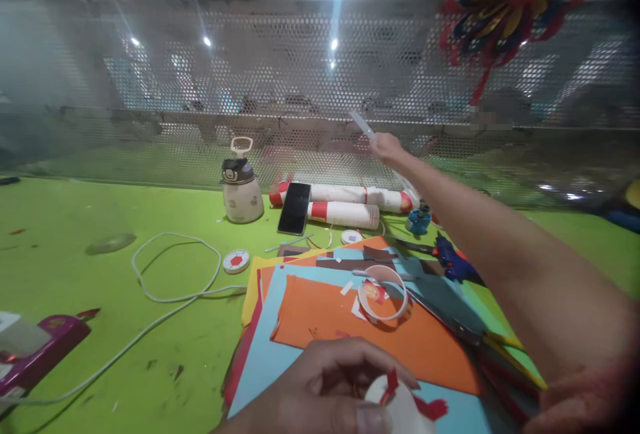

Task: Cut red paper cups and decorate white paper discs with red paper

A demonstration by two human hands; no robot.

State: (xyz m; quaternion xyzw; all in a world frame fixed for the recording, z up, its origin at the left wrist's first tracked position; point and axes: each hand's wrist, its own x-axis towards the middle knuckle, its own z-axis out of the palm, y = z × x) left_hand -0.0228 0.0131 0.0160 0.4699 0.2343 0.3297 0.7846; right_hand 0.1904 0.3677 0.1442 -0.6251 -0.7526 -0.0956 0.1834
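A white paper cup point(400, 413) is gripped in the left hand point(320, 387), low over the coloured paper stack point(310, 317), while a white strip point(361, 123) is pinched in the right hand point(387, 149), well apart, by the mesh wall point(200, 87).

In my left hand point(320, 384) I hold a small white round piece point(400, 414), a paper cup or a disc, I cannot tell which, pinched under my thumb at the near edge of the table. Two red paper scraps point(434, 409) cling to it: one stands up at its top, the other juts out on its right side. My right hand point(387, 147), stretched toward the table's far edge, grips a thin white strip point(362, 123) that points up and to the left, in the air above the tabletop.
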